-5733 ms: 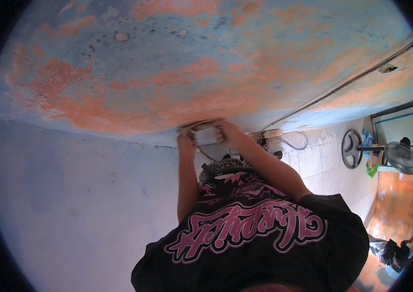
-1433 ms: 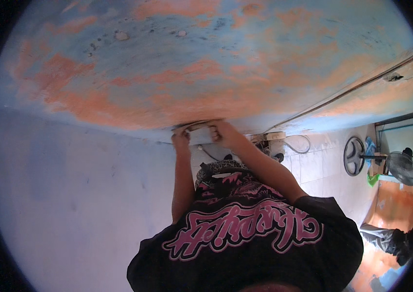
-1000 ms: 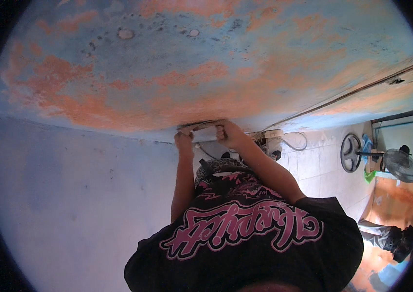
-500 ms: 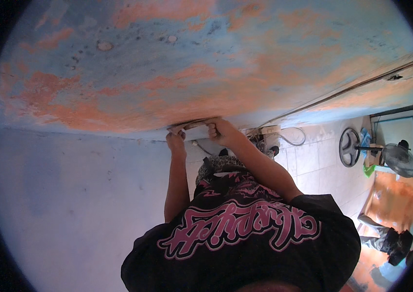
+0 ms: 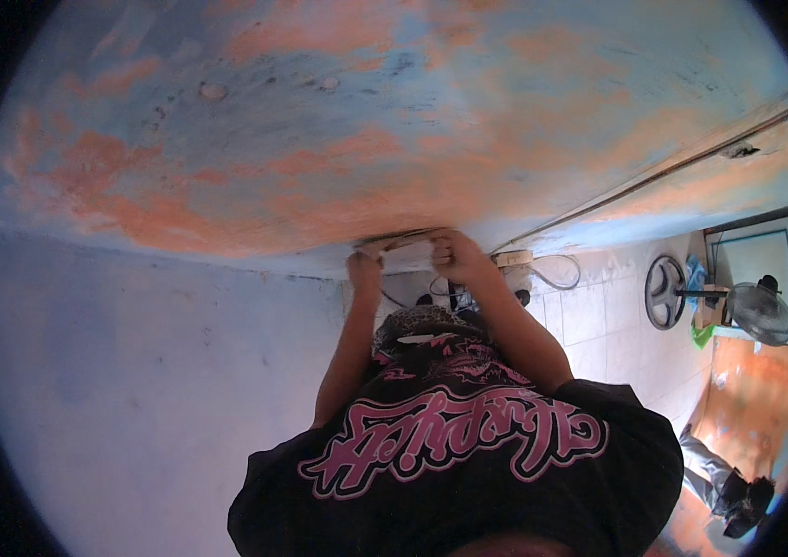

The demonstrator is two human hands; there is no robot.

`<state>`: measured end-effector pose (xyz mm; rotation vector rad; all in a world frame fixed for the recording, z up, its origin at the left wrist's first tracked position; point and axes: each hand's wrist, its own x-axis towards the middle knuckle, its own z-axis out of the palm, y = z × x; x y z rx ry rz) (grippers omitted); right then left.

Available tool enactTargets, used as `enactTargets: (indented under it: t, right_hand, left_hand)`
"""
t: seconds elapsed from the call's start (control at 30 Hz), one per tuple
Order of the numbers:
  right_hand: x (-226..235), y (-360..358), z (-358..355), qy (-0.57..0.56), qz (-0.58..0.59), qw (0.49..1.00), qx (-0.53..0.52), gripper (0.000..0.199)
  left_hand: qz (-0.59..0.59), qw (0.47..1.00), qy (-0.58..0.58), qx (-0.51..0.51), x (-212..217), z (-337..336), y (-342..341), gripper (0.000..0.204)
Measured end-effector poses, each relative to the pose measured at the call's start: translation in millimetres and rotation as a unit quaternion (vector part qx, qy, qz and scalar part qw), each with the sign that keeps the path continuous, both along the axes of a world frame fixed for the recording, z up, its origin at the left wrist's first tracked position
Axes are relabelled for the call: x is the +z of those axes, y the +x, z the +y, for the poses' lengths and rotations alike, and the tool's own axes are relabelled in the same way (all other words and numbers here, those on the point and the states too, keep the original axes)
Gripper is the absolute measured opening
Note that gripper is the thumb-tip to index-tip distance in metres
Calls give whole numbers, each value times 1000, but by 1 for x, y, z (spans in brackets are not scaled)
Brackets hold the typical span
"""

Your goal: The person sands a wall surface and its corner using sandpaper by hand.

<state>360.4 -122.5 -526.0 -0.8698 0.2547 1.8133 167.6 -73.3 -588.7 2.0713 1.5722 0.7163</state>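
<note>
My left hand [image 5: 364, 270] and my right hand [image 5: 460, 257] are raised in front of me, close against the patchy orange and blue wall [image 5: 320, 167]. Between them runs a thin, brownish strip [image 5: 405, 242], its kind too small and blurred to make out. The right hand's fingers curl round its right end. At the left end, my left fingers are closed but smeared by motion. The strip lies at or very near the wall's surface, and a dark line shows along its upper edge.
A plain bluish-white wall [image 5: 180, 362] meets the patchy wall at left. A cable [image 5: 617, 190] runs along the wall to the right, above a looped hose [image 5: 561, 272]. Farther right are a pedestal fan [image 5: 758, 313], a cardboard box [image 5: 711, 302] and dark hanging clothing [image 5: 737, 501].
Both hands and the strip have shifted to the right along the wall. My view has moved slightly with them.
</note>
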Motion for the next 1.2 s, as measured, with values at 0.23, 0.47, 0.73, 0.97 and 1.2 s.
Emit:
enactTargets:
  t: [0.23,0.47,0.73,0.97,1.2]
  right_hand:
    - [-3,-10,4,4,12,999,-37,17]
    - [-12,35,-14,53,45,996,-55,19]
    - [4,-3,1,15,26,999,-32,14]
    - [-1,49,-18,34,87,994,-64,13]
    - [-2,-66,39,11,-3,991,135,12]
  left_hand:
    - [-409,873,-193,184,12,3,27,22]
    - [-461,807,-315,194,-3,-7,56,13]
    - [-485,802,-293,190,2,10,9,19]
    - [-440,832,-321,106,15,-10,57,28]
    - [-478,761,-279,339,7,30,-45,20]
